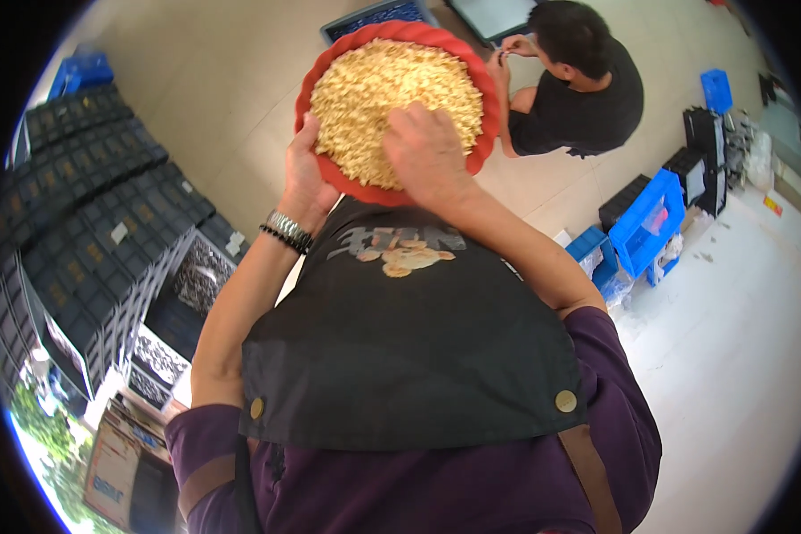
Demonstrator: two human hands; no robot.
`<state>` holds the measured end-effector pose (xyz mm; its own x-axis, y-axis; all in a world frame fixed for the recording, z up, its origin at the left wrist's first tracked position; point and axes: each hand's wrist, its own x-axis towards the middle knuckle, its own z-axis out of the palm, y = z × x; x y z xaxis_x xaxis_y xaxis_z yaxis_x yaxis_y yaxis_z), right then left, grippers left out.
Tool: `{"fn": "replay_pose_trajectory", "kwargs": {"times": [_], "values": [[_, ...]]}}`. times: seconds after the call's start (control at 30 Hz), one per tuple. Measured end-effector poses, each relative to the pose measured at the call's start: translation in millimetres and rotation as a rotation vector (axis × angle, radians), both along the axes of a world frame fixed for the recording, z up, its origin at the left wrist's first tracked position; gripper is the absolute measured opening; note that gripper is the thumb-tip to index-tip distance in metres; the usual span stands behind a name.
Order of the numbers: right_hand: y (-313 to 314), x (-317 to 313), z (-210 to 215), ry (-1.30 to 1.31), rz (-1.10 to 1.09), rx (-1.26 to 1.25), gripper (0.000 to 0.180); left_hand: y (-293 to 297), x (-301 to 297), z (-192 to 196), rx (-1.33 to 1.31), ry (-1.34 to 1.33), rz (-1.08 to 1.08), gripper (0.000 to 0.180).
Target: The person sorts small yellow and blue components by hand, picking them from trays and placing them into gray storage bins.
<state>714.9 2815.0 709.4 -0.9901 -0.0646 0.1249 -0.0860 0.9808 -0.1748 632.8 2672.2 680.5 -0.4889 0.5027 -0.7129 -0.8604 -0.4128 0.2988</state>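
A round red basin [490, 100] with a scalloped rim is held out before me, filled with many small pale-yellow pieces [392, 76]; their exact kind is too fine to tell. My left hand [306, 178] grips the basin's near left edge, the thumb up along the rim and the other fingers hidden beneath. Over the near right part of the heap, my right hand [427, 156] rests with its fingers curled down and bunched together among the pieces. The fingertips are slightly blurred, and what lies between them is hidden.
Beyond the basin at the right, a seated person in black [587, 98] holds something small. A tray of dark-blue items [378, 16] stands behind the basin. Stacked black crates [107, 205] line the left. Blue bins [647, 222] and black boxes stand at the right.
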Motion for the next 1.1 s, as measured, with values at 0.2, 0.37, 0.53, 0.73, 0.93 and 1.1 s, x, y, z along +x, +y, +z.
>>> {"fn": "replay_pose_trajectory", "kwargs": {"times": [0.2,0.37,0.53,0.73,0.93,1.1], "values": [[-7.5,-0.6,-2.3,-0.047,0.037,0.088,0.009,-4.1,-4.3,-11.4,0.037,0.034,-0.01,0.045],[-5.0,4.9,-6.4,-0.088,0.03,0.104,0.009,1.6,-2.8,-4.8,-0.018,0.058,0.006,0.043],[-1.9,6.6,-4.8,-0.076,0.025,0.106,0.007,1.4,-1.3,-10.3,0.006,0.06,-0.011,0.046],[3.4,3.2,-2.4,0.083,-0.08,-0.191,0.008,-0.6,-3.3,-27.0,-0.026,0.063,-0.034,0.048],[7.8,1.1,-27.3,-0.055,-0.276,-0.836,0.011,-3.0,-5.8,-57.8,-0.065,0.029,-0.049,0.048],[22.2,8.1,-45.8,-0.058,-0.247,-1.103,0.015,-4.4,0.1,-73.4,-0.081,0.028,-0.035,0.051]]}}
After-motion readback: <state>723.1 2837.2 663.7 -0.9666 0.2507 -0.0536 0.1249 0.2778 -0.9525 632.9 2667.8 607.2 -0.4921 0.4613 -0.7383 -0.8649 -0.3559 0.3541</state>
